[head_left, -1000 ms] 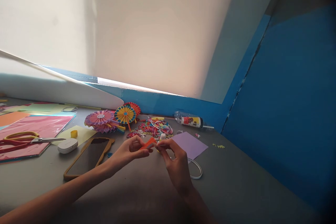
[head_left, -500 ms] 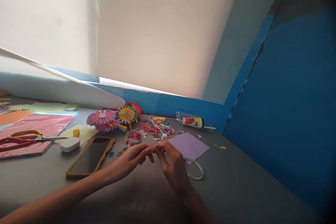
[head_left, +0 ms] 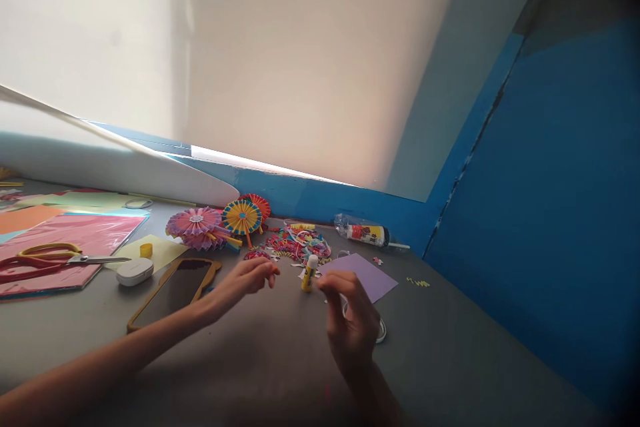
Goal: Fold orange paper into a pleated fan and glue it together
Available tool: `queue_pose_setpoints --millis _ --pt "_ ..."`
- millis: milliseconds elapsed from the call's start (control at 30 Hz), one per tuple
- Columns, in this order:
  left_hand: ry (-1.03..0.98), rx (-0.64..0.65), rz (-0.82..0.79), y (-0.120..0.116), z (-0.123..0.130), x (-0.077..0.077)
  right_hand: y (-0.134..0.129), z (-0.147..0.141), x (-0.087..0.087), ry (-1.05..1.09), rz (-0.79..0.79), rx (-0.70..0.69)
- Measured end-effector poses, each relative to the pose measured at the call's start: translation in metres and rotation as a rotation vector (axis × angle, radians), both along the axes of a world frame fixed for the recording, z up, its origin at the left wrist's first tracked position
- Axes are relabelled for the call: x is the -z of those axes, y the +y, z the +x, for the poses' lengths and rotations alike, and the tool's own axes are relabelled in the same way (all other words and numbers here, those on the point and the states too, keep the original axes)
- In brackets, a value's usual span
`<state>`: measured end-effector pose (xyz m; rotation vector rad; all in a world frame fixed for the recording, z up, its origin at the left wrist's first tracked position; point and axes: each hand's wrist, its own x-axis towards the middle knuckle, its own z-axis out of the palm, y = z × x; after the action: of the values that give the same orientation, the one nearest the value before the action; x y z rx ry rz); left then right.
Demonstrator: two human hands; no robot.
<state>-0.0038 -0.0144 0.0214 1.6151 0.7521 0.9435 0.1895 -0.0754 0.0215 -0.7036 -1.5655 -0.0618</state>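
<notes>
The glue stick (head_left: 310,273) stands upright just beside my narrowly curled right hand (head_left: 353,320), which looks empty. My half-open left hand (head_left: 246,280) holds nothing.

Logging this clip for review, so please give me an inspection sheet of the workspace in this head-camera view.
Surface: grey tabletop.
Job's things: upright glue stick beside lilac paper sheet.
Clutter: coloured paper scraps, paper rosettes, scissors on pink paper, phone in tan case.
Hands: left hand holds nothing visible; right hand blurred, nearest the glue stick.
Cables: nothing seen.
Surroundings: blue wall, pale panel.
</notes>
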Motion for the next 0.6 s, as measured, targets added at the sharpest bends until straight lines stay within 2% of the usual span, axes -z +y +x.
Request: queue_pose_setpoints --millis 67,167,367,433,533,600 --pt "-0.118 0.013 -0.098 0.009 -0.004 0.003 0.0 0.002 -0.002 0.091 -0.02 0.009" --pt "-0.265 0.117 -0.177 0.009 -0.003 0.003 0.002 0.002 -0.004 0.095 -0.162 -0.057" --pt "-0.266 0.192 -0.337 -0.009 0.001 0.003 0.001 -0.001 -0.007 -0.043 -0.468 -0.214" --pt "-0.193 0.248 -0.299 -0.012 -0.002 0.005 0.005 0.0 -0.004 -0.012 -0.517 -0.219" --pt "0.059 0.375 -0.172 -0.014 -0.004 0.009 0.013 0.003 0.003 0.031 -0.576 -0.229" --pt "0.167 0.34 -0.019 -0.016 -0.003 0.01 0.016 0.003 0.006 0.019 -0.604 -0.237"
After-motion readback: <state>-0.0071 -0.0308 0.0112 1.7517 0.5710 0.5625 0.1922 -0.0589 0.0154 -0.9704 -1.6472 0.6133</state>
